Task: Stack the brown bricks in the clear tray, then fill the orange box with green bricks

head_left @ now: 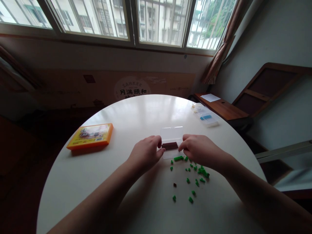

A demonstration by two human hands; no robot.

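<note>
A small clear plastic box [171,133] lies with its lid raised on the white round table, and a row of dark brown ridged pieces [170,146] sits in it. My left hand [147,151] is closed at the left end of that row, thumb and forefinger pinching it. On the other side, my right hand [200,149] has curled fingers, with one fingertip down by the row's right end; whether it grips anything is hidden. Small green pieces [188,180] lie scattered in front of the box, some joined in a cluster [203,171]. One loose brown piece [175,185] rests nearer me.
An orange and yellow box [90,135] lies at the table's left. Clear cases [207,117], one with something blue inside, are at the right rear. Beyond the table's right edge stands a wooden chair or desk [224,105] with paper on it.
</note>
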